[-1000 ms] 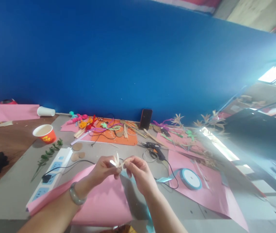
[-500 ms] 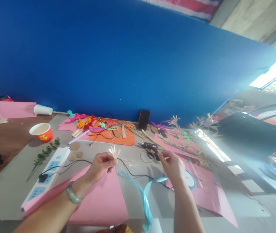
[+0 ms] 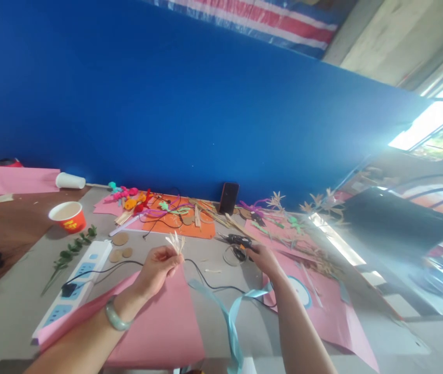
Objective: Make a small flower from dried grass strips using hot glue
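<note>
My left hand [image 3: 161,267] is closed, its thumb and fingertips pinching a small pale bundle of dried strips [image 3: 175,243] that fans out upward like a flower. My right hand [image 3: 265,259] reaches over the table with its fingers curled around the rear end of a black glue gun [image 3: 239,240], which has an orange part and lies with its nozzle to the left. Just below the gun are dark loops like scissor handles and a pale ring [image 3: 232,256], partly covered. A light blue ribbon [image 3: 233,324] curls between my forearms.
A white power strip [image 3: 84,270] with a black cord lies at left, near a leafy sprig [image 3: 71,250] and a red paper cup [image 3: 68,217]. Pink paper [image 3: 162,327] lies under my left arm. A phone [image 3: 229,198] leans on the blue wall, among pipe cleaners and dried stems.
My right hand has moved left and forward onto the rear end of the glue gun. My left hand keeps its pinch on the pale bundle. The camera view has shifted slightly.
</note>
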Demonstrator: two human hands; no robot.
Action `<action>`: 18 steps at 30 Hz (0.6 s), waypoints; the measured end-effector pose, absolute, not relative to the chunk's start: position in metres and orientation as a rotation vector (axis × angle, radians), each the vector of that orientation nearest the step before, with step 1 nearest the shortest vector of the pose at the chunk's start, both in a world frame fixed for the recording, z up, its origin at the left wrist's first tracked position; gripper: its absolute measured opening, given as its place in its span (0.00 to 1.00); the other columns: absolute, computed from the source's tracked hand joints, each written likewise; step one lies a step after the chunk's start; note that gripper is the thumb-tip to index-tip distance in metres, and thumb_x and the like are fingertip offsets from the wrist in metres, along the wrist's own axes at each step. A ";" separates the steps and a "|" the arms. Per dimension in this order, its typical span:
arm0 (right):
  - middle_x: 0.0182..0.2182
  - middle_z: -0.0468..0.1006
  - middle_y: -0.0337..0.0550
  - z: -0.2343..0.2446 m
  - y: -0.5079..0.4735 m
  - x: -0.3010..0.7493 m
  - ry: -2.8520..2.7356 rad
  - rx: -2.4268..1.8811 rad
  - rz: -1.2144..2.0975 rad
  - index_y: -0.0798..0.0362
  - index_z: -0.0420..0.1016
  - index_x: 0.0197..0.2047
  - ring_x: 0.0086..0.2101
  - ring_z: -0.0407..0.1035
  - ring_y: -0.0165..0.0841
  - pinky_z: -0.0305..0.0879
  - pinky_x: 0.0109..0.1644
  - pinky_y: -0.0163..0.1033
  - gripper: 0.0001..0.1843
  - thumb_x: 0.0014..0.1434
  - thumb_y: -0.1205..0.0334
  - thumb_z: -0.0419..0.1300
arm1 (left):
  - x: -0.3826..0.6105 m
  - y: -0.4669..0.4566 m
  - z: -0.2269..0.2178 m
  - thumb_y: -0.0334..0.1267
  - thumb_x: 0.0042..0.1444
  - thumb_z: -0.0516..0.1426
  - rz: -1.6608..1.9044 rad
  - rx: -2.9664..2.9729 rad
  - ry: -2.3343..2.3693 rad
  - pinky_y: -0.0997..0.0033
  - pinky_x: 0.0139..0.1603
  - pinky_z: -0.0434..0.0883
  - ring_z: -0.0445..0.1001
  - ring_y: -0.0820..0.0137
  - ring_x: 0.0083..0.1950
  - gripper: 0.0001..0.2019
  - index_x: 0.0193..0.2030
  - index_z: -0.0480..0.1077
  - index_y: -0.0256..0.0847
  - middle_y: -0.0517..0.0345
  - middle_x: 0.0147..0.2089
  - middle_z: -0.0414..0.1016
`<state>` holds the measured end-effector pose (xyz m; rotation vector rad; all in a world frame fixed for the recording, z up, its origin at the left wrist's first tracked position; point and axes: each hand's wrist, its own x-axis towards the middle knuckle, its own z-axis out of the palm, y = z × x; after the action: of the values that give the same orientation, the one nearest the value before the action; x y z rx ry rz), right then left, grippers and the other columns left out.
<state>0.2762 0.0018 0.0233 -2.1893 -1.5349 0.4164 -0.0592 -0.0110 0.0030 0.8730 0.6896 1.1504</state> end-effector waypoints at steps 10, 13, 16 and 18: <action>0.32 0.78 0.45 0.064 -0.048 0.232 -1.086 -1.476 0.926 0.53 0.68 0.40 0.25 0.70 0.32 0.66 0.30 0.36 0.18 0.51 0.49 0.63 | -0.057 -0.015 0.008 0.38 0.41 0.68 1.179 0.829 0.699 0.79 0.19 0.53 0.58 0.81 0.17 0.14 0.23 0.66 0.36 0.66 0.16 0.63; 0.30 0.77 0.45 0.079 -0.070 0.208 -1.148 -1.395 1.046 0.53 0.68 0.38 0.23 0.70 0.32 0.65 0.25 0.36 0.19 0.50 0.50 0.65 | -0.057 -0.016 0.004 0.37 0.43 0.67 1.203 0.890 0.673 0.79 0.18 0.53 0.57 0.81 0.16 0.13 0.23 0.66 0.37 0.67 0.15 0.63; 0.26 0.75 0.44 0.088 -0.090 0.186 -1.295 -1.436 1.048 0.55 0.71 0.35 0.22 0.69 0.32 0.65 0.24 0.36 0.19 0.49 0.49 0.66 | -0.059 -0.016 0.002 0.37 0.45 0.67 1.187 0.998 0.681 0.78 0.19 0.55 0.59 0.80 0.17 0.12 0.22 0.67 0.36 0.65 0.16 0.64; 0.25 0.74 0.43 0.091 -0.101 0.173 -1.333 -1.470 0.997 0.54 0.71 0.37 0.23 0.69 0.33 0.67 0.25 0.37 0.18 0.50 0.48 0.65 | -0.061 -0.017 0.002 0.37 0.47 0.66 1.170 1.068 0.679 0.77 0.21 0.57 0.60 0.79 0.19 0.11 0.22 0.69 0.36 0.64 0.18 0.65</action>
<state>0.1734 -0.1013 0.0911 -1.4700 -1.3334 0.9969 -0.0607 -0.0169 0.0022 1.0680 0.6786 1.1698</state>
